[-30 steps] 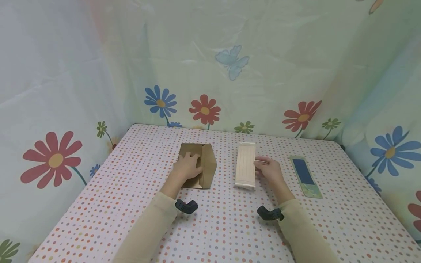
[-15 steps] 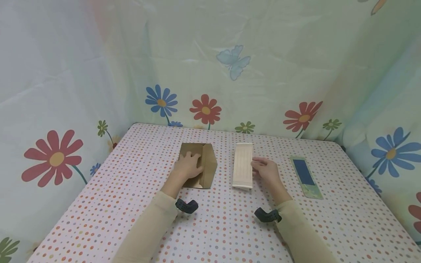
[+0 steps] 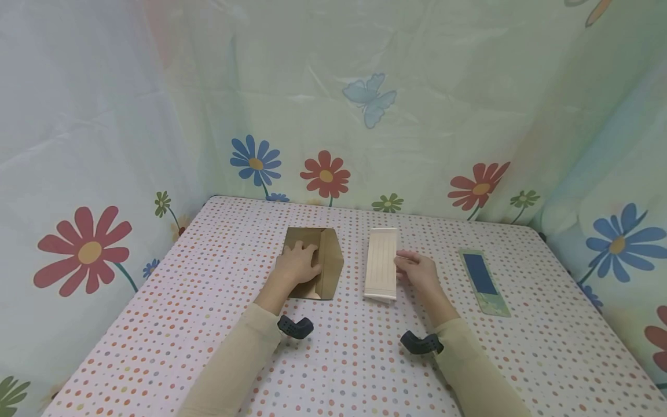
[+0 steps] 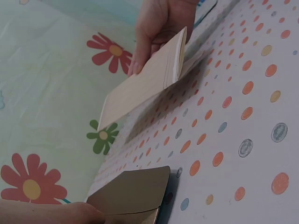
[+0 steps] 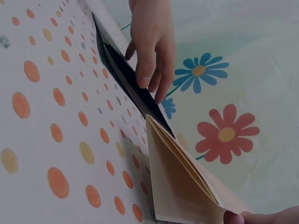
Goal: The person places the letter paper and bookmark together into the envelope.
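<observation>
1. Pressing on the brown envelope point(image 3: 325, 249), the left hand point(image 3: 298, 263) has its fingers parted and loosely bent. We cannot tell whether any fingertip reaches under the upper layer.
2. We note the right hand point(image 3: 421, 273) nearly closed, pinching the right edge of a folded cream paper point(image 3: 381, 263) between thumb and fingers.
3. The paper is faintly lined and tilted, raised off the counter point(image 3: 333, 365); we see its shadow below in the left wrist view. From the right wrist, its folded layers gape apart.
4. The envelope lies to the left of the paper, its pointed flap point(image 3: 335, 269) unfolded towards it. Between the two we see a strip of dotted covering.
5. In the way: the left hand hides much of the envelope's body. To the right, well apart from the envelope and past the right hand, we find a green card point(image 3: 482, 279) with a dark blue panel.
6. We record a black device point(image 3: 295, 328) by the left wrist, another point(image 3: 421, 343) by the right, pale sleeves point(image 3: 237, 359), and a flowered backdrop point(image 3: 427, 116) behind.
</observation>
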Available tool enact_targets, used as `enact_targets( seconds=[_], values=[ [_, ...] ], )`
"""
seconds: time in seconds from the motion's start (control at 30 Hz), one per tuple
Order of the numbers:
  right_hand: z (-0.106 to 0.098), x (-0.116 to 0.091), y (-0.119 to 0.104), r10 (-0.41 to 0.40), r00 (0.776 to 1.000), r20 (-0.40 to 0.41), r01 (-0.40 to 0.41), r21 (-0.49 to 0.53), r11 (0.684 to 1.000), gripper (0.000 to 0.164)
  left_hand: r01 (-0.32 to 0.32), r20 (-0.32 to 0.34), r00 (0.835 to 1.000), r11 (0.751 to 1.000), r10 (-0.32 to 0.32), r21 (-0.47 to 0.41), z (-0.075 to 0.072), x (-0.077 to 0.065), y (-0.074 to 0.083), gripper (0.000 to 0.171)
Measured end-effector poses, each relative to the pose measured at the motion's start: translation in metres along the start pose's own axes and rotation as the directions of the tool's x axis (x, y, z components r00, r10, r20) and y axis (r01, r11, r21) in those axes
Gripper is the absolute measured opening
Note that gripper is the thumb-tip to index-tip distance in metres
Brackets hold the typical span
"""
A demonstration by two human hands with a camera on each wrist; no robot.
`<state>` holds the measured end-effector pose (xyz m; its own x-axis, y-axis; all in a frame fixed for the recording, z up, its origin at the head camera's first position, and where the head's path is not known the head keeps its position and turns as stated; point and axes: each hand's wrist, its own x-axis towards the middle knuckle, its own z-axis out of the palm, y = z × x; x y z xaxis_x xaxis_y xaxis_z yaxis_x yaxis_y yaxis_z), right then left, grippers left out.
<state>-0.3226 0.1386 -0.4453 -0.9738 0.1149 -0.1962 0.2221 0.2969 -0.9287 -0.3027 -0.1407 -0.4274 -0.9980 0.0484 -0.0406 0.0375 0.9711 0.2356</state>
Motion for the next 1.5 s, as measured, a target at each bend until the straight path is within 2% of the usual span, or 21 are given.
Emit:
enact_targets(
  seconds=[0.5,0.77,1.07,1.3,1.5],
  values=[
    [0.006,-0.002,0.002,0.035,0.999,-0.001,-0.035,0.022,0.999,0.042,-0.006,0.012,1.0,1.0,0.006,0.018,0.003,0.001,0.001,0.055],
    [0.009,-0.003,0.001,0.002,1.0,0.012,-0.002,0.018,1.0,0.041,-0.011,0.016,1.0,1.0,0.011,0.027,0.004,0.001,0.002,0.055],
    [0.018,-0.002,-0.003,0.022,1.0,0.005,-0.022,0.031,0.999,0.039,-0.006,0.017,1.0,1.0,0.005,0.029,0.004,0.0,0.001,0.055],
    [0.021,-0.002,-0.006,-0.022,0.999,0.038,0.021,0.028,0.999,0.039,-0.008,0.012,1.0,0.999,0.007,0.042,0.005,0.002,0.0,0.055],
    [0.026,-0.002,-0.008,-0.014,0.999,0.042,0.012,0.044,0.999,0.038,-0.007,0.012,1.0,0.999,0.006,0.045,0.004,0.002,0.0,0.055]
  ],
)
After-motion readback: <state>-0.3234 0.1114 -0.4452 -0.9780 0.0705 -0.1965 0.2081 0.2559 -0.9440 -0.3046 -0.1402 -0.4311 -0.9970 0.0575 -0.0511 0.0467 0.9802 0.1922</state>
